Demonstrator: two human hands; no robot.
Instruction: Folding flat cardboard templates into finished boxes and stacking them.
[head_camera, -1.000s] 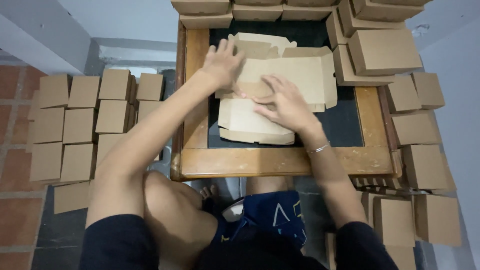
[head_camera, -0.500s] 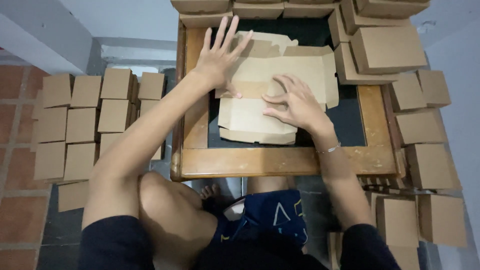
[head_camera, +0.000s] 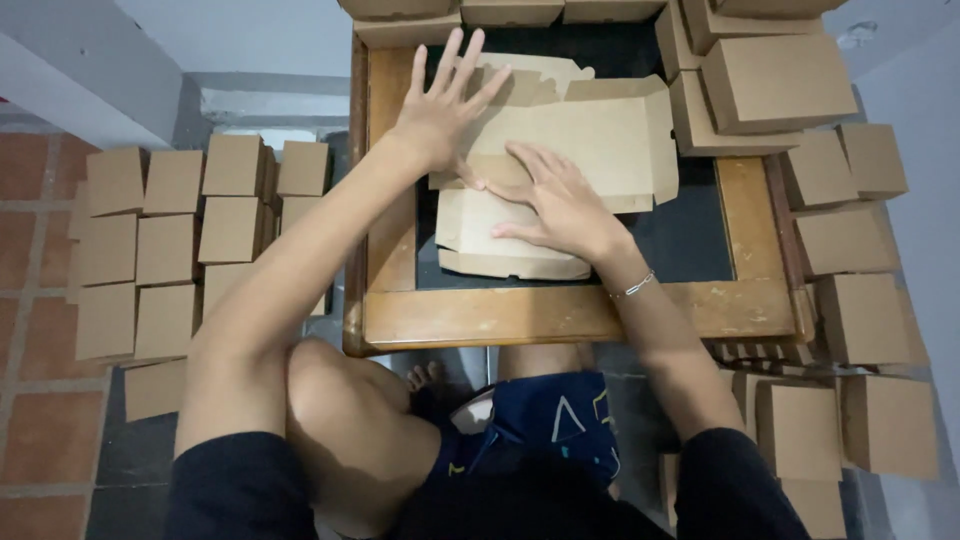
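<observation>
Home packing corner: tiled floor (head_camera: 40, 440), small wooden table (head_camera: 560, 312), stacked cardboard boxes (head_camera: 170, 240).

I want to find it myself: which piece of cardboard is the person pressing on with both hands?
Look at the wooden table with the dark top. In its middle lies a flat cardboard sheet, with the left hand spread on its far left part and the right hand flat on its near part. The boxes around it are folded up; this one is unfolded.
</observation>
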